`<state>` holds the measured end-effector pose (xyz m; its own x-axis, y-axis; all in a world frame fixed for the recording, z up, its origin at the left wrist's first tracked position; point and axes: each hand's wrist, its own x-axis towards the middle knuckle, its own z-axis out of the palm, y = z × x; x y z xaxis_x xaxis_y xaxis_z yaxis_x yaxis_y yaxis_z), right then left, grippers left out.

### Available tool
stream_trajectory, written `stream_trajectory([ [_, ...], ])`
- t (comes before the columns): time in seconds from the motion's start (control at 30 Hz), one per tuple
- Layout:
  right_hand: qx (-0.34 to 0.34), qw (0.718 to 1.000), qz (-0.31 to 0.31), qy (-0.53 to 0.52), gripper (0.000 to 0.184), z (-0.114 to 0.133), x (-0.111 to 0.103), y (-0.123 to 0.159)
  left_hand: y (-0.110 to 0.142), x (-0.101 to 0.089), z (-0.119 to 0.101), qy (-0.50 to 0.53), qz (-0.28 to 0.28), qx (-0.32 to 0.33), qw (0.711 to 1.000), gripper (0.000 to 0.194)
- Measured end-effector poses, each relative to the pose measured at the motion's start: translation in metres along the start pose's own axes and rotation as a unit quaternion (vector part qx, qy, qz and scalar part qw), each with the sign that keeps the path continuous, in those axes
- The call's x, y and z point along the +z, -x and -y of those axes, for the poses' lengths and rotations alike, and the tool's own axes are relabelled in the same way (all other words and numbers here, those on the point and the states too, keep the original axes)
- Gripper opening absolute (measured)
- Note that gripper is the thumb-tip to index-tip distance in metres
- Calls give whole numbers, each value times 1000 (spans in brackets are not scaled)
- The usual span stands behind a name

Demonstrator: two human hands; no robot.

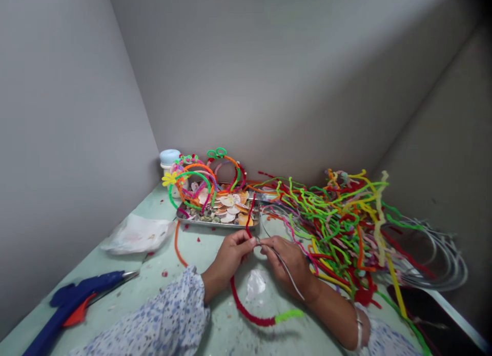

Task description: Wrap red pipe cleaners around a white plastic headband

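My left hand (pixel 233 249) pinches a red pipe cleaner (pixel 246 313) close to its middle. One end of it rises above my fingers, and the lower part curves over the table to a bright green tip (pixel 289 315). Fingertips nearly meet at the centre, where my right hand (pixel 289 263) is closed on a thin grey wire (pixel 285 269). This wire runs back over my right hand and also loops up behind it. Whether the wire touches the red pipe cleaner between my fingertips is hard to make out.
A metal tray (pixel 215 224) holds shells, with bent pipe-cleaner headbands (pixel 192 171) on it. Right of it lies a tangled heap of pipe cleaners (pixel 330 217) beside coiled wire (pixel 449 263). A blue glue gun (pixel 84 289), plastic bag (pixel 136 235) and blue-lidded container (pixel 169 157) stand left.
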<state>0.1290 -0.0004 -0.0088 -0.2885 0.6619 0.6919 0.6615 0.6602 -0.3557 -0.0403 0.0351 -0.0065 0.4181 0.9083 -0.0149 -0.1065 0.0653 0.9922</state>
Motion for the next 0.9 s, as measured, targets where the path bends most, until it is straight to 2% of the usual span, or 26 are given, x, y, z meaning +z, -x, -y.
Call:
stream_trajectory([
  [0.27, -22, 1000, 14, 16, 19, -1, 2, 1, 1, 2, -10, 29, -15, -47, 998, 31],
  [0.57, -37, 999, 29, 26, 19, -2, 0, 3, 1, 1, -11, 51, -11, -49, 997, 27],
  [0.9, -36, 999, 35, 18, 21, 1, -1, 2, -1, -2, -10, 40, 31, -53, 997, 28],
])
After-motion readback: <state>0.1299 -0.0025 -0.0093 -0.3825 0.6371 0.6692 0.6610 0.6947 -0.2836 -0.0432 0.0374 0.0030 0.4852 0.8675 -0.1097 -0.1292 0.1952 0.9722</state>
